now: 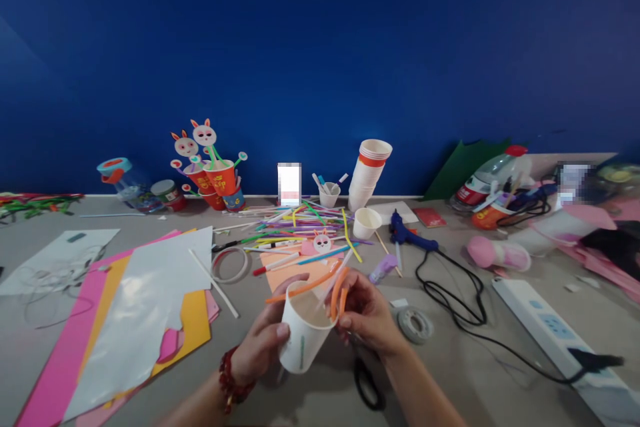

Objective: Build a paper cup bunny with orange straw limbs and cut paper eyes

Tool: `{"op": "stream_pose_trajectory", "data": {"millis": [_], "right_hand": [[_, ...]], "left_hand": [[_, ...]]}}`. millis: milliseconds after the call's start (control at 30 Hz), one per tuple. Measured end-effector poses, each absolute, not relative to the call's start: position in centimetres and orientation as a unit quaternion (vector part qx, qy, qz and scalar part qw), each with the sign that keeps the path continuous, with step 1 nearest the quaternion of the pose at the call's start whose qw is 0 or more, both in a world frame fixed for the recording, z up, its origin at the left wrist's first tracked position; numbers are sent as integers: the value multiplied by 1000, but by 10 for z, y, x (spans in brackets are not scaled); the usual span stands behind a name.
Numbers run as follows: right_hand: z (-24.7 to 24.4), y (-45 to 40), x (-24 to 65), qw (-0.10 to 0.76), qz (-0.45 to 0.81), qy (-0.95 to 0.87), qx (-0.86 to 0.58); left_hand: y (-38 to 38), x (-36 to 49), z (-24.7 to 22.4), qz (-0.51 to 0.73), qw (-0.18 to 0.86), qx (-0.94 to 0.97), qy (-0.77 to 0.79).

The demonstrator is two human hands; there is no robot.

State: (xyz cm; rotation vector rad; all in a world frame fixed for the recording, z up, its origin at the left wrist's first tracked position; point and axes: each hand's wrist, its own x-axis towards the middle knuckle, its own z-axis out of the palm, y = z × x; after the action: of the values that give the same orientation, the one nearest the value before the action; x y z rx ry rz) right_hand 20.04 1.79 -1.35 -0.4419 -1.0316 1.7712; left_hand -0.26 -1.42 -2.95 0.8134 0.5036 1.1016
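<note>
A white paper cup (306,340) is tilted in front of me, its mouth up and toward the right. My left hand (260,340) is wrapped round its left side, thumb on the front. At the cup's right rim my right hand (367,313) pinches bent orange straws (336,293). One orange straw reaches leftward across the cup's mouth, past the far rim. A pale stick or straw also leans out of the cup between the orange ones. Black-handled scissors (367,387) lie under my right wrist, their blades partly hidden.
Coloured straws and pens (300,227) are piled behind the cup. A blue glue gun (410,235), its black cord, a tape roll (415,325) and a power strip (545,327) lie right. Paper sheets (145,307) cover the left. Stacked cups (367,173) stand behind.
</note>
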Motion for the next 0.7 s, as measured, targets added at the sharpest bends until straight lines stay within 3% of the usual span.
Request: {"op": "stream_pose_trajectory", "data": {"millis": [167, 500, 700], "right_hand": [[-14, 20, 201, 501, 731, -425, -186], [-16, 21, 204, 503, 715, -444, -195], [-16, 21, 207, 508, 684, -477, -216]], "left_hand": [[-16, -10, -33, 507, 700, 442, 240], [-7, -10, -17, 638, 415, 563, 321], [-13, -20, -18, 641, 343, 606, 323]]}}
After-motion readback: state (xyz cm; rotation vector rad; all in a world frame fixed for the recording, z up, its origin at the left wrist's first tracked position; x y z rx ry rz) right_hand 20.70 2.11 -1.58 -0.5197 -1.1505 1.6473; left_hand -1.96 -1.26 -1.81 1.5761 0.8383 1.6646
